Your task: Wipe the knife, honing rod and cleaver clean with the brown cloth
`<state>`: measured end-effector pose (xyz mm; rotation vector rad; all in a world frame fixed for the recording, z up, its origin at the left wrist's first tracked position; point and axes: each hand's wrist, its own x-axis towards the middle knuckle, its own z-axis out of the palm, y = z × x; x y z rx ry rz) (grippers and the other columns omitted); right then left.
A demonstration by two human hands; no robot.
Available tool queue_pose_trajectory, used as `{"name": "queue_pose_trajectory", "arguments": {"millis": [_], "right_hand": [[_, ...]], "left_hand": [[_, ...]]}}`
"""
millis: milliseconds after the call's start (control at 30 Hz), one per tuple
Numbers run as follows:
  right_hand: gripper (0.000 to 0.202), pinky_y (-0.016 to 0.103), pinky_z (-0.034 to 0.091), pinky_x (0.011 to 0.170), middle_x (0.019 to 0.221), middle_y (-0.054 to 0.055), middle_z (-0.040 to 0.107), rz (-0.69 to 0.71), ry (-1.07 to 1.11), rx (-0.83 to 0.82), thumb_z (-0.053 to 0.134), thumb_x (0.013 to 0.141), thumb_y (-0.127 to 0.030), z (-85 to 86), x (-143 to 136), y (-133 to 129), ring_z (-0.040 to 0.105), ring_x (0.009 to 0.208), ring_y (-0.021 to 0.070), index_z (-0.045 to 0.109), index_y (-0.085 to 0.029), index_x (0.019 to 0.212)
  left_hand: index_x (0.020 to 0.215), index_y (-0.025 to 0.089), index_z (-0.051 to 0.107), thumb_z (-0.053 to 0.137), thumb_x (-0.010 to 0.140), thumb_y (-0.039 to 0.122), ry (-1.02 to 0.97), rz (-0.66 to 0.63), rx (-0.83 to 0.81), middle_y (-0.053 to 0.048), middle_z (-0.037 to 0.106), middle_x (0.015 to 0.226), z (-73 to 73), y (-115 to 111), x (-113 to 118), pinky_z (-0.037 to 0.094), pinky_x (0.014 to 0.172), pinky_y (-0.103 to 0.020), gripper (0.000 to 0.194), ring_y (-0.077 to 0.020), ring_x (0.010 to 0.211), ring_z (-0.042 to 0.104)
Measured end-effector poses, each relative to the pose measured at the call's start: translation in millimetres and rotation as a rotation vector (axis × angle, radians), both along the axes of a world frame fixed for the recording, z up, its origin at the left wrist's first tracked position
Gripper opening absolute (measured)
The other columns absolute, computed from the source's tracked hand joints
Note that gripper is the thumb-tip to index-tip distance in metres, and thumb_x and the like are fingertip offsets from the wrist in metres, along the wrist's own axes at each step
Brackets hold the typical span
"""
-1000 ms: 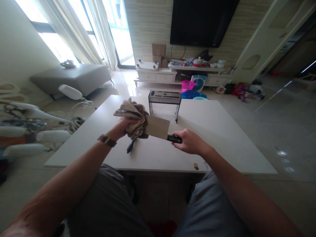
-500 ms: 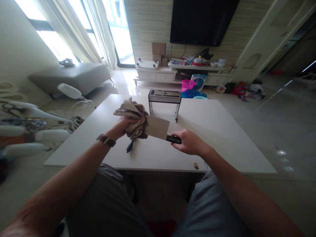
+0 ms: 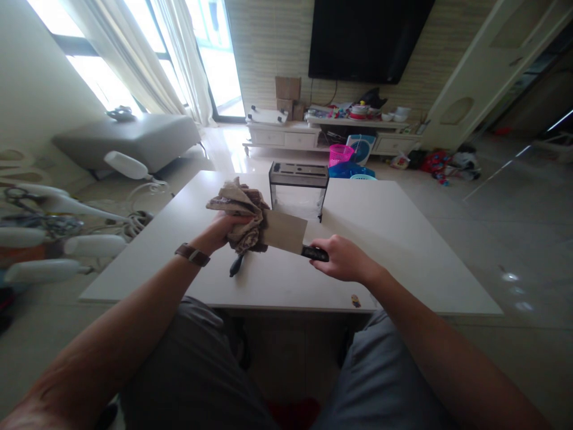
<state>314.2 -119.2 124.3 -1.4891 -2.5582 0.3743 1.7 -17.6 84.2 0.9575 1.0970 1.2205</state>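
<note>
My left hand (image 3: 224,230) is closed on a bunched brown and beige cloth (image 3: 242,206), which wraps the far end of a cleaver's wide blade (image 3: 286,231). The fingers of my right hand (image 3: 340,257) are wrapped round the cleaver's black handle (image 3: 316,253). The cleaver is held level above the white table (image 3: 394,239). Below the cloth, a second black handle (image 3: 236,265) rests on the table, its other end hidden. Behind the blade stands a knife block (image 3: 299,185) with a slotted dark top and clear sides.
A small cartoon sticker (image 3: 355,300) is on the table's near edge. Beyond the table are a pink basket (image 3: 341,155) and a low white cabinet (image 3: 299,140) with boxes and bowls. White lamp-like parts (image 3: 96,245) stand at the left, beside the table.
</note>
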Motion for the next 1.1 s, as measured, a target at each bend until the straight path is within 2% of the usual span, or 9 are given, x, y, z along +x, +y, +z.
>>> {"name": "queue_pose_trajectory", "arguments": {"millis": [200,433,667,967,1100], "right_hand": [[0.018,0.026,0.035,0.063,0.084,0.007,0.075,0.004,-0.001,-0.008,0.066,0.089,-0.035,0.7,-0.1,-0.1,0.065,0.072,0.0189,0.073,-0.021,0.098],[0.018,0.027,0.036,0.064,0.085,0.008,0.075,0.003,-0.001,-0.013,0.066,0.089,-0.035,0.5,-0.9,-0.5,0.066,0.072,0.0194,0.073,-0.021,0.098],[0.017,0.026,0.036,0.063,0.083,0.007,0.075,0.006,0.000,-0.016,0.066,0.089,-0.035,0.8,-1.1,-0.6,0.066,0.071,0.0190,0.073,-0.021,0.097],[0.016,0.027,0.035,0.063,0.081,0.007,0.073,0.005,0.006,-0.010,0.065,0.088,-0.035,1.0,-1.2,-1.0,0.065,0.070,0.0187,0.072,-0.021,0.095],[0.017,0.026,0.035,0.062,0.081,0.007,0.073,0.014,0.010,-0.011,0.064,0.089,-0.035,1.0,-0.8,-1.1,0.064,0.070,0.0186,0.071,-0.021,0.095]], "left_hand": [[0.095,0.019,0.076,0.082,0.067,-0.001,-0.009,0.027,-0.024,-0.007,0.080,0.093,0.8,-0.6,0.0,0.065,0.073,-0.034,0.035,-0.0307,0.088,0.079],[0.090,0.019,0.076,0.085,0.062,0.000,-0.010,0.010,0.013,-0.007,0.080,0.089,1.5,-1.5,0.6,0.064,0.063,-0.031,0.036,-0.0271,0.074,0.078],[0.092,0.022,0.076,0.084,0.064,0.003,0.054,0.002,0.018,-0.005,0.080,0.093,1.6,-0.8,0.3,0.065,0.069,-0.032,0.035,-0.0281,0.083,0.078],[0.089,0.024,0.076,0.086,0.060,0.007,0.054,-0.002,0.027,-0.004,0.080,0.090,-2.3,1.5,-0.9,0.065,0.068,-0.034,0.036,-0.0307,0.086,0.078],[0.093,0.022,0.075,0.085,0.062,0.004,0.036,-0.004,0.016,-0.005,0.080,0.092,-2.1,1.5,-1.7,0.065,0.071,-0.034,0.038,-0.0308,0.089,0.078]]}}
